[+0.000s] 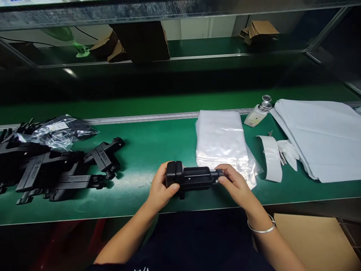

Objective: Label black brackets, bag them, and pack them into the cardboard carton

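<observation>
Between my hands, above the front of the green bench, I hold a black plastic clamp-like device (197,177) level. Its wide block end is gripped by my left hand (163,188), with the thumb on the near side. The fingers of my right hand (233,183) pinch the narrow knob at the other end. Just behind my right hand lies a stack of clear plastic bags (221,137). Similar black devices (36,169) with grey bars are piled at the left, and a single one (104,156) lies at the pile's right side.
A clear bag of black parts (63,130) sits behind the pile. At the right are a pump bottle (258,114), a curled white strip (271,158), crumpled white paper (288,153) and large white sheets (327,139). A metal shelf edge (180,9) spans overhead; a cardboard box (313,241) stands below right.
</observation>
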Demonstrator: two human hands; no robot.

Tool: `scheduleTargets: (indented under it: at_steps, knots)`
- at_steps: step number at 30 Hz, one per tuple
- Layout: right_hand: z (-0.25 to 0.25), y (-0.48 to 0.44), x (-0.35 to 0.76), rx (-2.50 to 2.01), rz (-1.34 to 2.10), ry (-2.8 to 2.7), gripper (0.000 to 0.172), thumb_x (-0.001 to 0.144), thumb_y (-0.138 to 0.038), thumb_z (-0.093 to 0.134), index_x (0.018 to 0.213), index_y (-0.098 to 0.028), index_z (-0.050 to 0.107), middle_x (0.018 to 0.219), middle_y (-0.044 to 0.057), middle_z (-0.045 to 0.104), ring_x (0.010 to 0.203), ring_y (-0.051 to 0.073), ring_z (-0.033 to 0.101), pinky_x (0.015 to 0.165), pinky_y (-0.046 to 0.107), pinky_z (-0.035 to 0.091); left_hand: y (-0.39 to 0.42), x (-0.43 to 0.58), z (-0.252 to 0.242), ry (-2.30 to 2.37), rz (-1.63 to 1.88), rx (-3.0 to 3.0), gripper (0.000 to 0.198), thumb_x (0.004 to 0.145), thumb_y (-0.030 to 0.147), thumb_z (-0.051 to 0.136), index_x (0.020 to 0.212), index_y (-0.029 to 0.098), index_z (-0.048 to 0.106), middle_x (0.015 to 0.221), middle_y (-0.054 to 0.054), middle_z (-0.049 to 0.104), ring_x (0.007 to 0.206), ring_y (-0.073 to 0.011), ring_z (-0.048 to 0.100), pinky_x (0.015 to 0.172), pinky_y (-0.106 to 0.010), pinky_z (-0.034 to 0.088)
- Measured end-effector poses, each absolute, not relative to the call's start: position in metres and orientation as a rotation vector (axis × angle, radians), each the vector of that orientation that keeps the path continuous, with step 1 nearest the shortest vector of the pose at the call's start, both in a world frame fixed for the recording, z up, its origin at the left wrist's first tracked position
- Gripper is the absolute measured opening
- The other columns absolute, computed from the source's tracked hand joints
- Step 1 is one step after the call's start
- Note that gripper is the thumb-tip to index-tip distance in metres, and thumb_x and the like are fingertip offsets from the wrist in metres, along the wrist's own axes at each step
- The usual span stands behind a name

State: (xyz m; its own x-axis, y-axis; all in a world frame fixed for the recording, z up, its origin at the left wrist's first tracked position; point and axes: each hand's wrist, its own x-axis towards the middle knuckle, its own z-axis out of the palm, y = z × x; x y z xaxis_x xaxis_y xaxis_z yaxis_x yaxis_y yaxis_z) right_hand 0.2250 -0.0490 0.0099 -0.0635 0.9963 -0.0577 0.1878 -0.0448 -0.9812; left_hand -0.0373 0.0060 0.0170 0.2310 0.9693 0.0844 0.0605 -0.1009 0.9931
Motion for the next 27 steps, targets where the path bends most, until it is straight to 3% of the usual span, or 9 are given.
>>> scheduleTargets:
  at_steps: [4,9,13,17,24,27]
  knots:
    - [0.006,-0.049,0.223,-1.208,1.249,-1.28,0.046,0.093,-0.048,0.058,0.133,-0.028,0.047,0.094,0.003,0.061,0.085,0.019,0.059,0.076,0.032,0.049,0.012,-0.029,0.02,1.079,1.134,1.114,0.06,0.07,0.064,0.073,0.109,0.019,0.063,0.094,-0.005,0.067,0.087,-0.0227,0.064,0.077,-0.032,0.051]
    - [0.013,-0.049,0.211,-1.389,1.207,-1.338,0.031,0.091,-0.049,0.059,0.107,-0.023,0.063,0.095,0.005,0.064,0.088,0.021,0.058,0.077,0.033,0.045,0.017,-0.022,0.026,1.077,1.117,0.842,0.063,0.065,0.063,0.078,0.107,0.018,0.066,0.08,-0.002,0.068,0.072,-0.0197,0.067,0.068,-0.03,0.055]
    - [0.017,-0.045,0.201,-1.352,1.183,-1.292,0.035,0.091,-0.054,0.055,0.09,-0.02,0.062,0.081,0.002,0.059,0.077,0.019,0.054,0.072,0.031,0.043,0.017,-0.018,0.026,1.088,1.131,0.778,0.06,0.06,0.061,0.082,0.099,0.018,0.069,0.072,0.001,0.067,0.061,-0.0155,0.064,0.064,-0.028,0.055]
    - [0.017,-0.041,0.195,-1.401,1.138,-1.204,0.035,0.091,-0.052,0.053,0.078,-0.02,0.056,0.07,-0.001,0.05,0.067,0.016,0.046,0.063,0.028,0.037,0.017,-0.015,0.023,1.11,1.128,0.74,0.06,0.06,0.064,0.081,0.096,0.018,0.07,0.074,0.0,0.069,0.064,-0.0159,0.065,0.066,-0.028,0.055]
    - [0.018,-0.039,0.192,-1.285,1.237,-1.08,0.023,0.086,-0.044,0.064,0.089,-0.022,0.057,0.08,-0.001,0.051,0.072,0.015,0.049,0.067,0.028,0.044,0.023,-0.016,0.013,1.132,1.131,0.665,0.059,0.063,0.066,0.077,0.096,0.017,0.071,0.081,-0.002,0.072,0.079,-0.0205,0.069,0.074,-0.03,0.056]
    - [0.017,-0.037,0.194,-1.242,1.262,-1.105,0.024,0.087,-0.042,0.064,0.1,-0.023,0.064,0.094,0.003,0.061,0.09,0.019,0.058,0.08,0.033,0.048,0.025,-0.016,0.011,1.133,1.139,0.63,0.057,0.063,0.064,0.078,0.093,0.017,0.071,0.082,-0.003,0.073,0.082,-0.0212,0.069,0.077,-0.031,0.055]
